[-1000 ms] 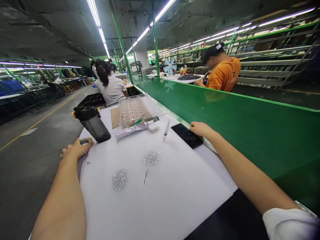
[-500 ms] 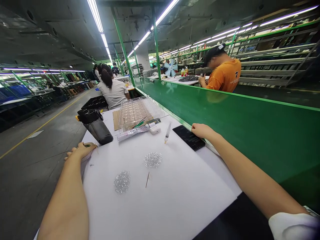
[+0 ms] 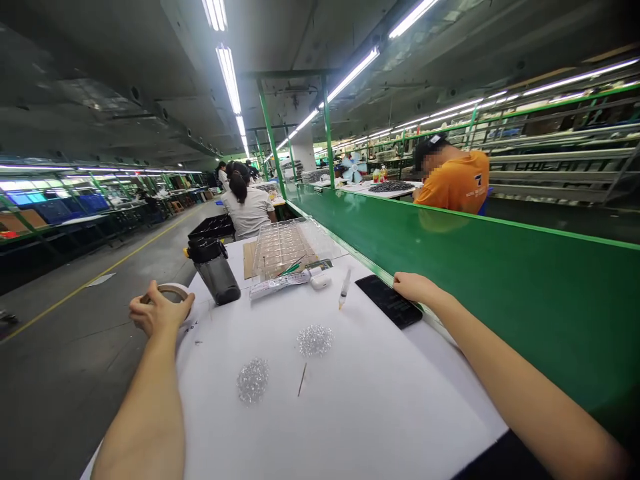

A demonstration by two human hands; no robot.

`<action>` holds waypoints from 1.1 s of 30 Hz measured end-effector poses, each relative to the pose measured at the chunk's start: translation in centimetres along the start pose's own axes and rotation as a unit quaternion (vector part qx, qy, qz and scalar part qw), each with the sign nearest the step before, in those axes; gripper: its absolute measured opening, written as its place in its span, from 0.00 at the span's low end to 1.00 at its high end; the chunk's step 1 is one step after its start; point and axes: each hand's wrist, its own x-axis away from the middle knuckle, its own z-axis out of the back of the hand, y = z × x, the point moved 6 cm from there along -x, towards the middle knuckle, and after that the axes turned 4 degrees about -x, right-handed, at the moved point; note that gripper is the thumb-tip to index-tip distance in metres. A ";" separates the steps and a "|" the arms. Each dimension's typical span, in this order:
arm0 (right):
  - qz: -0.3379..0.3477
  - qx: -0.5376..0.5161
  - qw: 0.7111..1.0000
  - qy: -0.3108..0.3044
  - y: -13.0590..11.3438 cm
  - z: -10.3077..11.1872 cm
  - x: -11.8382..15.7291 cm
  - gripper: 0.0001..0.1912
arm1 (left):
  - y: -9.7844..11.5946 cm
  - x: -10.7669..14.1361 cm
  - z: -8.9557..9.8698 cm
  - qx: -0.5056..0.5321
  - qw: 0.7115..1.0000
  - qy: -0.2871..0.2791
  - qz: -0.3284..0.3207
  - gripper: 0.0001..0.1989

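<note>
My left hand [image 3: 160, 310] is raised at the left edge of the white sheet [image 3: 360, 393], gripping a roll of tape [image 3: 173, 292]. My right hand [image 3: 415, 287] rests against the edge of a black phone [image 3: 389, 301] and holds nothing. Between my hands lie two small heaps of clear rhinestones [image 3: 253, 381] [image 3: 315, 341], with a thin pointed tool [image 3: 302, 380] beside them. Farther up stand a syringe [image 3: 345, 288], a squeezed tube [image 3: 277, 285], and a clear compartment tray [image 3: 285, 247] on cardboard [image 3: 249, 260].
A black tumbler [image 3: 217, 280] stands near my left hand. A tall green partition [image 3: 500, 293] runs along the right side of the bench. A co-worker in white [image 3: 247, 212] sits farther along, and another in orange [image 3: 453, 181] sits beyond the partition.
My left hand has lifted the tape roll off the sheet's edge and turned it. My right hand stays at the phone. The whole scene sits lower in the view.
</note>
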 end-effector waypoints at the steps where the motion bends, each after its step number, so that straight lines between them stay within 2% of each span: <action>1: 0.002 -0.003 1.000 -0.005 0.1 -0.1 0.0 0.15 | 0.2 0.1 0.1 -0.002 1.000 0.009 -0.016 0.51; 3: -0.002 -0.019 1.000 -0.016 0.4 -0.4 -0.4 0.14 | 0.8 0.2 0.3 0.000 0.999 0.011 -0.042 0.50; 5: -0.007 -0.045 0.999 -0.014 1.0 -0.8 -1.0 0.12 | 1.3 0.5 0.2 0.000 0.999 -0.013 -0.051 0.49; 9: -0.011 -0.068 0.997 -0.026 1.8 -1.7 -2.2 0.16 | 1.9 0.9 0.7 -0.001 0.998 -0.012 -0.056 0.48; 15: -0.004 -0.062 0.998 -0.019 1.9 -1.9 -2.6 0.16 | 1.4 0.6 0.5 -0.013 0.998 -0.013 -0.055 0.43; 18: -0.003 -0.072 0.997 -0.013 2.0 -1.8 -2.5 0.15 | 0.8 -0.1 0.0 -0.036 0.997 -0.039 -0.054 0.34; 20: -0.004 -0.078 0.997 -0.012 2.1 -1.9 -2.5 0.15 | 0.5 -0.4 -0.3 -0.055 0.995 -0.060 -0.055 0.32; 25: -0.005 -0.074 0.997 -0.010 2.2 -2.0 -2.6 0.18 | 0.1 -0.9 -1.3 -0.112 0.987 -0.105 -0.049 0.33; 31: -0.007 -0.068 0.998 -0.006 2.2 -1.9 -2.8 0.19 | -1.0 -1.0 -3.6 -0.178 0.964 -0.191 -0.057 0.37; 33: -0.006 -0.066 0.998 -0.005 2.2 -1.9 -2.8 0.18 | -1.3 -1.1 -4.0 -0.181 0.963 -0.188 -0.071 0.38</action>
